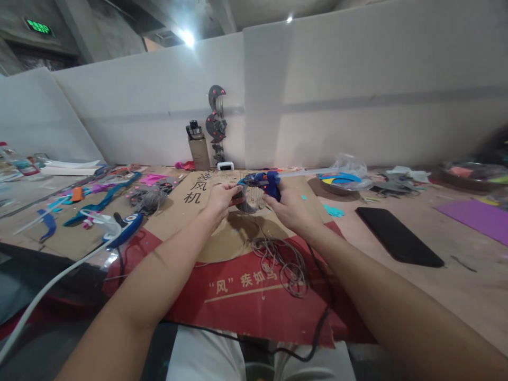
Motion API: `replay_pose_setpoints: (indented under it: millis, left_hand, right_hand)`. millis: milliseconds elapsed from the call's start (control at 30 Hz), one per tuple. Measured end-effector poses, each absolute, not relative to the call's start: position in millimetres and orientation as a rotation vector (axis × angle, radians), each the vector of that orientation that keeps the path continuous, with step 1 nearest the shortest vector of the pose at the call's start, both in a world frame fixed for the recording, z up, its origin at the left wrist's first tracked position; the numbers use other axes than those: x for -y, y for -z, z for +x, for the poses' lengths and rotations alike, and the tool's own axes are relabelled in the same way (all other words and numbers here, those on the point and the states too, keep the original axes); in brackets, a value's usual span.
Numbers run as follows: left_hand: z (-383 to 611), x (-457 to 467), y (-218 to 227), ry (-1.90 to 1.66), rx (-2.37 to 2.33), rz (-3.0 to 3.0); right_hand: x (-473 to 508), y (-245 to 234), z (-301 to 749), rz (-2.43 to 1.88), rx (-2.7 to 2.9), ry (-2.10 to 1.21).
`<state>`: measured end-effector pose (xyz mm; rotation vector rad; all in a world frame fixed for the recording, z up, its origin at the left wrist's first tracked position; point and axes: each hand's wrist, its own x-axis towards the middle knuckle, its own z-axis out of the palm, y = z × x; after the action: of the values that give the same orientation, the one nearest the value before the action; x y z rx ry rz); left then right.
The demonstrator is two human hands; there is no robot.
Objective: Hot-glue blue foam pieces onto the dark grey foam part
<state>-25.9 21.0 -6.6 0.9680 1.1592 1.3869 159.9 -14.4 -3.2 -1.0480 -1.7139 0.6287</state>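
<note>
Over a cardboard sheet point(254, 304) with a red printed part, my left hand point(221, 200) is closed on the left side of a small curved piece wrapped in grey cord point(246, 205). A blue hot glue gun point(272, 182) is gripped in my right hand point(292, 205), with its nozzle pointing left, just above the curved piece. A clear glue stick point(304, 172) extends from the gun's back. Whether the nozzle touches the piece I cannot tell. Loose grey cord point(283, 262) lies in tangled loops on the cardboard below my hands.
A black phone point(399, 236) lies at right, near a purple sheet point(478, 219). A bottle point(198, 148) stands at the back beside a grey hanging ornament point(216, 119). At left are a white-and-blue power strip point(125, 230), a grey yarn bundle point(153, 198) and scraps. A black cable point(317, 333) hangs over the front edge.
</note>
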Motion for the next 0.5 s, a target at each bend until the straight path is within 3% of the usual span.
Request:
replay_pose_setpoints:
  millis: [500]
  left_hand:
    - [-24.7,-20.5,9.6,-1.392,-1.175,0.975]
  right_hand:
    - [11.2,10.0,158.3,-1.179,1.9,-0.502]
